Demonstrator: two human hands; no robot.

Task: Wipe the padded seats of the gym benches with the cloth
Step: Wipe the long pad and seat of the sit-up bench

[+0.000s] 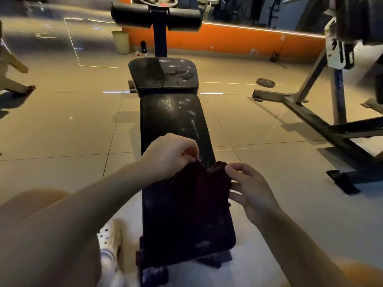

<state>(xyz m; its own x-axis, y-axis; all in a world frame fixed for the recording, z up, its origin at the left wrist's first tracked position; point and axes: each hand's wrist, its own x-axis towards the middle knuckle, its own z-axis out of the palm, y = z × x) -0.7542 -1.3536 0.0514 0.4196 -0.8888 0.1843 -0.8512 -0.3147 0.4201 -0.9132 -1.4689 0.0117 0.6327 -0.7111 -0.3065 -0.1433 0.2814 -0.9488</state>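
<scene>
**Head view: cloth held over the near end of the bench, pad running straight away**

Head view showed both hands at the near end of the bench (pixel 174 125), with the dark cloth (pixel 194 189) between them. The left hand (pixel 167 156) pinched the cloth's upper left edge with curled fingertips; the right hand (pixel 248 187) held its right edge, thumb and forefinger nipping the top corner. The cloth hung or lay spread over the near part of the long pad; whether it touched the pad could not be told.

The pad's long axis ran directly away from the person, so a wipe would likely travel forward along it. The hands were about equally near, the left reaching slightly farther.

The cloth looked dark maroon, soft and rumpled. Beyond the hands, the black pad was glossy, with pale smears and streaks along its right side. Farther on, the seat pad (pixel 163 75) carried more pale patches toward its far right corner, so most wiping seemed undone. At the far end stood the foam rollers (pixel 155 15).
</scene>
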